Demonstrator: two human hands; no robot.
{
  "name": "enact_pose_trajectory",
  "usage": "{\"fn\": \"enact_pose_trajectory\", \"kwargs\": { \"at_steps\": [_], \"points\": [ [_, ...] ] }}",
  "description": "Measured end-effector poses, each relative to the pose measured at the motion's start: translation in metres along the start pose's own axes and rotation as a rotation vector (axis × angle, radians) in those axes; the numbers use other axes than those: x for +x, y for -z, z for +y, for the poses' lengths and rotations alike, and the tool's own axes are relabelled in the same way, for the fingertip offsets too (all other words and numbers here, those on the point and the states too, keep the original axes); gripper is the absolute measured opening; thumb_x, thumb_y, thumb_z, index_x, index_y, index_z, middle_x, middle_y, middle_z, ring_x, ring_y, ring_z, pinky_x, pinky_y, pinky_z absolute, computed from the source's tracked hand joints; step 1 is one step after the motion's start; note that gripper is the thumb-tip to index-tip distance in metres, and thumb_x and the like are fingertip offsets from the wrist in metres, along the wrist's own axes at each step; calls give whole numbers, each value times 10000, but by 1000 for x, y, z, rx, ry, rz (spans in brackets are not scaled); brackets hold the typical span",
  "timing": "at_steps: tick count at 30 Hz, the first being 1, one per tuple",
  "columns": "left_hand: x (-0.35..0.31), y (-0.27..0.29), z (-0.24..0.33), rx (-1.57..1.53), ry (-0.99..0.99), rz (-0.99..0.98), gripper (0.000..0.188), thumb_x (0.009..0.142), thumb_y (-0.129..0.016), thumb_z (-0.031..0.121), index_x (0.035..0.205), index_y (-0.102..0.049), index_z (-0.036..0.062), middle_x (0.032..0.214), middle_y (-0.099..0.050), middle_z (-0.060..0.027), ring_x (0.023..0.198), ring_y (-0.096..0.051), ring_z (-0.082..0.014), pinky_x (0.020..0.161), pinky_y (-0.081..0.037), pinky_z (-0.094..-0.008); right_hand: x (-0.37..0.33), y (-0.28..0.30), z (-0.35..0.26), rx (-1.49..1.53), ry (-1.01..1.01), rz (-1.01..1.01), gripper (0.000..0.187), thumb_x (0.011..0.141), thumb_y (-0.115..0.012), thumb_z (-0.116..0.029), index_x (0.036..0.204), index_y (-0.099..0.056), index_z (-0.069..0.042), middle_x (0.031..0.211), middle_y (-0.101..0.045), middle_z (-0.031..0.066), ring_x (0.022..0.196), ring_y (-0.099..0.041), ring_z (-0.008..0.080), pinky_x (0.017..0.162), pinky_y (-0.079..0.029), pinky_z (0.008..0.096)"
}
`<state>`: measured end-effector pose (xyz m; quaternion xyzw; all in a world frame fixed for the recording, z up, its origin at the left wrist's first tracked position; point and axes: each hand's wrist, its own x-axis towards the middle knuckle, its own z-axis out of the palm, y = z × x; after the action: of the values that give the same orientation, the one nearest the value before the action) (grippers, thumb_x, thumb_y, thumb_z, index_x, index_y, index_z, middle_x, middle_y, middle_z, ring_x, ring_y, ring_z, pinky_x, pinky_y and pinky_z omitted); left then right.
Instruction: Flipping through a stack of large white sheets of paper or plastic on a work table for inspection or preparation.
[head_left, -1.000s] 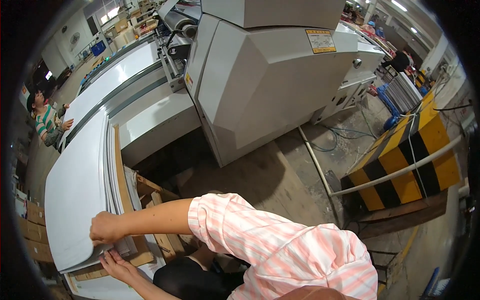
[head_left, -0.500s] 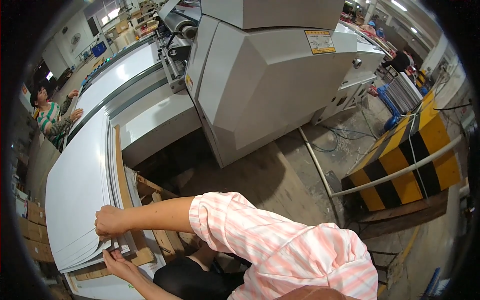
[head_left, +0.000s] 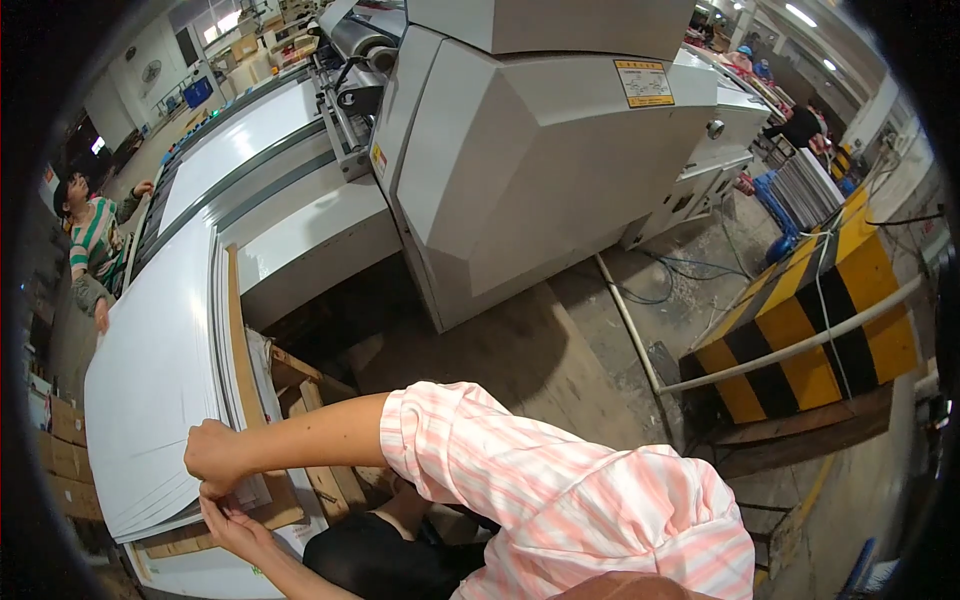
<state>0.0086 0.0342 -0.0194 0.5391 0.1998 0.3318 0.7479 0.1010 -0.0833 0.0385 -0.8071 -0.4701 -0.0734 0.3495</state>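
A tall stack of large white sheets [head_left: 150,370], paper or thin board, lies at the left. My right hand [head_left: 214,456] is closed at the stack's near right edge, knuckles up, gripping the upper sheets. Below it my left hand [head_left: 236,526] is turned palm up, fingers curled at the same edge, holding the sheets' margin; its fingertips are partly hidden. Several sheets bend and fan apart near the corner. Beneath them shows a brown board [head_left: 280,505] along the stack's side.
A large grey machine [head_left: 540,180] stands ahead, its white feed bed [head_left: 240,150] running off behind the stack. At the far left a co-worker [head_left: 95,240] in a striped top touches the stack's far edge. A wooden pallet [head_left: 330,485] and a yellow-black striped block [head_left: 800,330] are nearby.
My right hand has moved slightly down and left, and my left hand has come up against it. The fanned sheet edges sit closer together. The co-worker's one hand has lowered to the stack's edge.
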Motion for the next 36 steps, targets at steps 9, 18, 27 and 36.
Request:
{"fn": "enact_pose_trajectory", "kwargs": {
  "at_steps": [9, 18, 27, 36],
  "points": [
    [9, 12, -1, 101, 13, 39, 346, 884, -533, 197, 1133, -525, -43, 1064, -554, -88, 898, -527, -130, 726, -425, -219, 9, -3, -8, 150, -231, 4, 176, 603, -594, -231, 614, -657, -67, 671, -617, 137, 713, -575, 305, 616, -420, 407],
    [4, 4, -8, 20, 10, 4, 236, 865, -536, 103, 1028, -532, -67, 970, -548, -94, 859, -527, -133, 678, -446, -237, 7, -7, 28, -248, 508, 307, 180, 644, -650, -301, 630, -630, -122, 688, -603, 31, 711, -597, 233, 530, -463, 348],
    [-11, -10, 7, -37, 27, 52, 263, 876, -549, 175, 1024, -539, -41, 898, -532, -70, 808, -513, -125, 678, -444, -225, 0, -11, 25, -59, 472, 371, 215, 677, -616, -322, 648, -640, -111, 696, -602, 23, 691, -562, 254, 607, -457, 346],
    [6, 10, -8, 87, 43, -5, 237, 864, -554, 163, 984, -562, -40, 863, -513, -49, 768, -488, -111, 666, -435, -217, 28, -19, 15, 816, -110, 412, 359, 780, -559, -301, 615, -553, 18, 504, -467, 161, 436, -441, 228, 470, -376, 377]
  ]
}}
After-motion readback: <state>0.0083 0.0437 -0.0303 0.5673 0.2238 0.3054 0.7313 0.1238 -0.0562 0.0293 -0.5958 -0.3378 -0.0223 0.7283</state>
